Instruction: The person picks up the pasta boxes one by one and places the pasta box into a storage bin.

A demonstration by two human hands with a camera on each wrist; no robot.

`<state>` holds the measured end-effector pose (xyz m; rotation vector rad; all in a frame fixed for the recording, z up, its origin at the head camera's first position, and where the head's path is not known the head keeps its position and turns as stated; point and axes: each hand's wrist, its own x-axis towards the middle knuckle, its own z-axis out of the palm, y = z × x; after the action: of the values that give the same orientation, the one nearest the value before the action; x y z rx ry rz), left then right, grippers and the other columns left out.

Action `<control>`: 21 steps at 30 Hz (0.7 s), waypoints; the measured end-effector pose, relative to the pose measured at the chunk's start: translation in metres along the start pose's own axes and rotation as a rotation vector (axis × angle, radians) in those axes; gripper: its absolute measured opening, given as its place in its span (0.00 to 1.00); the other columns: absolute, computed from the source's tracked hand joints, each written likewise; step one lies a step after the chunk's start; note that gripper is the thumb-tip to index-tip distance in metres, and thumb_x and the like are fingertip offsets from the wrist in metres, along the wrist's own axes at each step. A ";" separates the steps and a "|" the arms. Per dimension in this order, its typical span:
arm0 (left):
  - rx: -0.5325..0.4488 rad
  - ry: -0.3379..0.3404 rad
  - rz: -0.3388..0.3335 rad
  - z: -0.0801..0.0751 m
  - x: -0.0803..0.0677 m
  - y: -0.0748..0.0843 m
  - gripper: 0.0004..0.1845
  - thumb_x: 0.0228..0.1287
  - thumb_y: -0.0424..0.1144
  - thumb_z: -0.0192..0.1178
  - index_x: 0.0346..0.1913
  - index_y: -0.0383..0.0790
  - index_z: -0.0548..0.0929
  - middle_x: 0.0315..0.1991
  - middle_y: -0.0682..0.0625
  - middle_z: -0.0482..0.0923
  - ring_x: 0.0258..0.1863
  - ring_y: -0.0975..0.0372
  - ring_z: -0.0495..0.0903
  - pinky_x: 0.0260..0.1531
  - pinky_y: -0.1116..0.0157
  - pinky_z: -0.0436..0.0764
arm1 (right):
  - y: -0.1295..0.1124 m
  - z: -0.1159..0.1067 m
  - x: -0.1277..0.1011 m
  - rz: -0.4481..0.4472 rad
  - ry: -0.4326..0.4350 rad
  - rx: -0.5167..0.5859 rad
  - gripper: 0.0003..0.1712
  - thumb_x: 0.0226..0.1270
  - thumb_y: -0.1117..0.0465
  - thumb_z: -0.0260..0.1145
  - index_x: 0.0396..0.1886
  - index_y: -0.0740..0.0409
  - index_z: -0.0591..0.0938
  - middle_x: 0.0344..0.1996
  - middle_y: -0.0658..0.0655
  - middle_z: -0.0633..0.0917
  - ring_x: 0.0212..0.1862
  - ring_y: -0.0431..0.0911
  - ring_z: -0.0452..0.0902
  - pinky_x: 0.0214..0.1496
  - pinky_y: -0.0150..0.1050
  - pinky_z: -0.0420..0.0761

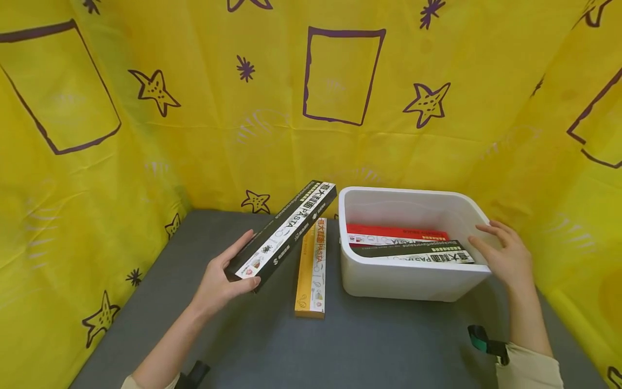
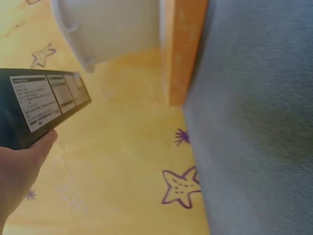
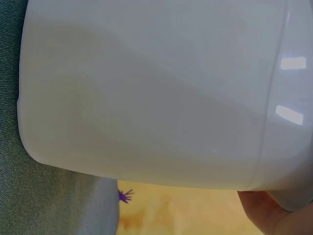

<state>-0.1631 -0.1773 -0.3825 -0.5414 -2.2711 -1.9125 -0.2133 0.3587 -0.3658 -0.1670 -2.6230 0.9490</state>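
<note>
My left hand [image 1: 223, 281] grips the near end of a long black pasta box [image 1: 286, 227], thumb on one side and fingers on the other. The box is held tilted above the table, its far end raised; in the left wrist view the black box [image 2: 44, 100] shows a white label panel. A yellow pasta box [image 1: 311, 275] lies on the table partly below it. My right hand [image 1: 510, 256] holds the right rim of a white bin [image 1: 398, 281], fingertips over the edge. Inside the bin lie a red pasta box [image 1: 389, 232] and another black pasta box [image 1: 413, 249].
The grey table [image 1: 369, 346] is bounded at the back and sides by a yellow cloth [image 1: 218, 146] with purple drawings. The bin's walls rise above the boxes in it, just right of the yellow box.
</note>
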 end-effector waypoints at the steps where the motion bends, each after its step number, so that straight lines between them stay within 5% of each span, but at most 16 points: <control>1: -0.016 -0.009 0.008 0.001 0.002 0.002 0.43 0.46 0.25 0.64 0.67 0.53 0.64 0.64 0.48 0.64 0.45 0.58 0.72 0.36 0.69 0.77 | 0.000 0.000 0.000 0.001 0.000 0.001 0.31 0.64 0.45 0.58 0.58 0.63 0.73 0.67 0.64 0.61 0.66 0.65 0.50 0.60 0.65 0.49; 14: -0.174 -0.137 0.171 0.029 0.041 0.024 0.40 0.47 0.23 0.63 0.67 0.36 0.62 0.64 0.41 0.64 0.49 0.55 0.73 0.39 0.66 0.79 | 0.001 0.001 -0.002 -0.011 0.026 0.003 0.30 0.63 0.46 0.59 0.57 0.63 0.74 0.65 0.64 0.63 0.65 0.65 0.52 0.60 0.64 0.51; 21: -0.052 -0.156 0.186 0.046 0.064 0.043 0.40 0.46 0.25 0.66 0.66 0.41 0.65 0.62 0.44 0.68 0.53 0.55 0.73 0.46 0.66 0.74 | 0.000 0.000 -0.003 -0.015 0.025 0.003 0.30 0.63 0.46 0.58 0.57 0.63 0.74 0.66 0.64 0.62 0.65 0.65 0.52 0.60 0.64 0.50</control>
<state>-0.2010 -0.1142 -0.3315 -0.9048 -2.1748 -1.9027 -0.2107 0.3583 -0.3668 -0.1565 -2.5964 0.9404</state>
